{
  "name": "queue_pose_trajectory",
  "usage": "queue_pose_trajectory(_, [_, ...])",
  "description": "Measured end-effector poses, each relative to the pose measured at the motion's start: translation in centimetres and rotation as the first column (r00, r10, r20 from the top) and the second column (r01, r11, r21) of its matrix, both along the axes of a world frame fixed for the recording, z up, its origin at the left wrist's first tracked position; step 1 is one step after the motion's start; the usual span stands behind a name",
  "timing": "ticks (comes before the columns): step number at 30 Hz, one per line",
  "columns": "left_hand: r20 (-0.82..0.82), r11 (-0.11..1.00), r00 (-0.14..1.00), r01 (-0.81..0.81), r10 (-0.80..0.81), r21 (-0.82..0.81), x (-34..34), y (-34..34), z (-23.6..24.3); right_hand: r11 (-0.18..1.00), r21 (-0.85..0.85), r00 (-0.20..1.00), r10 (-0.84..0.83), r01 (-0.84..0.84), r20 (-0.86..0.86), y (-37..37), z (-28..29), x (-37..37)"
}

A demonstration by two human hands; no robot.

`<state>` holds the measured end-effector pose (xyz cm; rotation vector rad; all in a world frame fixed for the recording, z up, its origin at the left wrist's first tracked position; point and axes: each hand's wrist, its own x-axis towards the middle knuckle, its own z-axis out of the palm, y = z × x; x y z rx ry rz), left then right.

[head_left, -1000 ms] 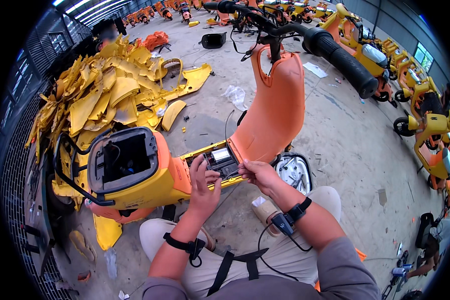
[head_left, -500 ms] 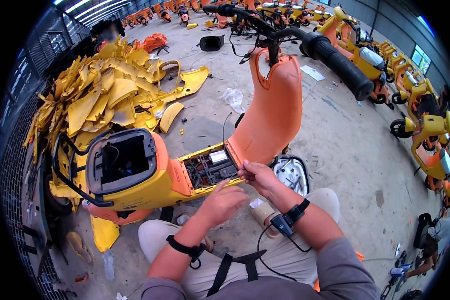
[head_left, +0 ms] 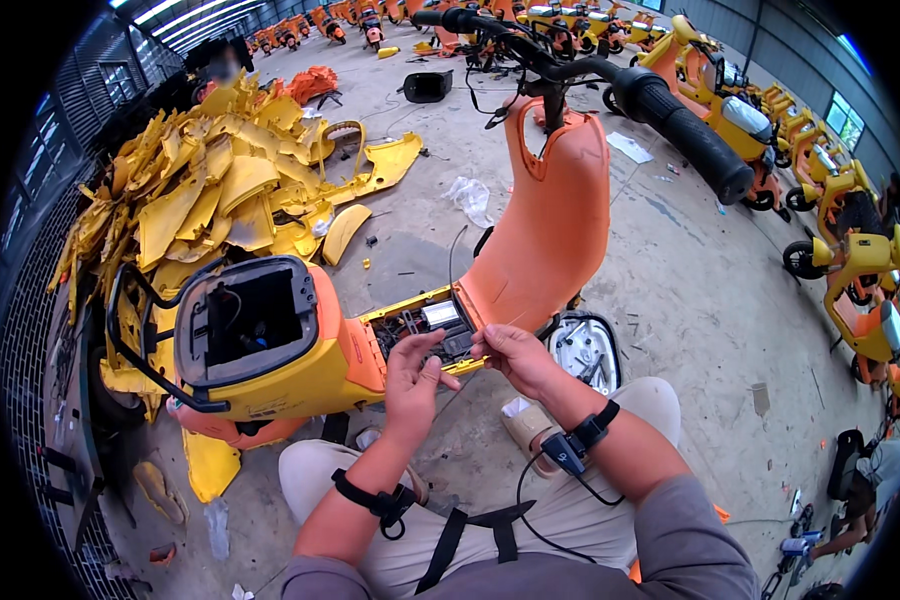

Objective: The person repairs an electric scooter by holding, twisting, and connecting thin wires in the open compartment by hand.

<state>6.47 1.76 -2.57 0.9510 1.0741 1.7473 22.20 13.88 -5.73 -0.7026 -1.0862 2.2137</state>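
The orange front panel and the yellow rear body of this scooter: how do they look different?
Colour: the front panel is orange, while the rear body is mostly yellow with orange parts.
Shape: the front panel is a tall, curved shield; the rear body is low and boxy.
Opening: the rear body has a wide, dark-rimmed compartment; the front panel has only a narrower cutout near its top.
Shared: both adjoin the uncovered floor section.
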Motion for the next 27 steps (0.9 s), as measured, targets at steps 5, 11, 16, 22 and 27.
queue_pose_trajectory(5, [-0.027,0.995,0.999,-0.024,0.021,-0.093,-0.8,0.5,-1.7,0.999,0.039,0.998,0.000,-0.002,0.055,-0.2,0.0,-0.1])
queue_pose_trajectory(11, [-0.462,0.972,0.884,-0.163,0.067,-0.172,-0.1,0.5,-3.2,1.000,0.026,0.998,-0.019,0.018,0.060,-0.1,-0.4,-0.1])
queue_pose_trajectory(16, [-0.082,0.765,0.941,0.213,-0.328,-0.608,-1.1,0.0,-0.5,0.999,0.038,0.999,-0.014,0.013,0.032,0.2,0.4,0.3])
queue_pose_trajectory(22, [-0.025,0.832,0.997,0.051,-0.077,-0.553,-2.4,0.4,-0.3,0.971,0.012,0.962,0.238,-0.239,-0.131,1.2,2.2,1.6])
queue_pose_trajectory(27, [0.061,0.874,0.993,-0.059,0.100,-0.482,-3.7,0.3,0.8,0.996,-0.078,0.955,0.026,-0.051,-0.295,2.8,2.8,2.6])
